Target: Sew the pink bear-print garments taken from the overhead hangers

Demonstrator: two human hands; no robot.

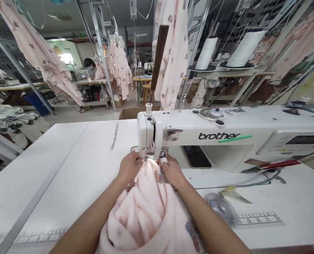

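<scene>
1. Your sewing machine (225, 137) stands just beyond your fingertips.
2. The pink fabric (146, 211) lies bunched under both palms, its edge between your fingertips.
3. Your left hand (130, 166) curls shut on the fabric; your right hand (173, 171) presses it, fingers extended.

The fabric (146, 208) is showing pale pink, dotted with small brownish prints. The sewing machine (252, 123) is gleaming white, wearing black lettering and a green stripe. The table (67, 169) is looking plain white. The thread cones (207, 53) are showing white too. The hanging garments (40, 53) are showing the same pink with brown motifs. A bin (37, 102) is showing blue, and a tool handle (278, 164) is showing red.
</scene>
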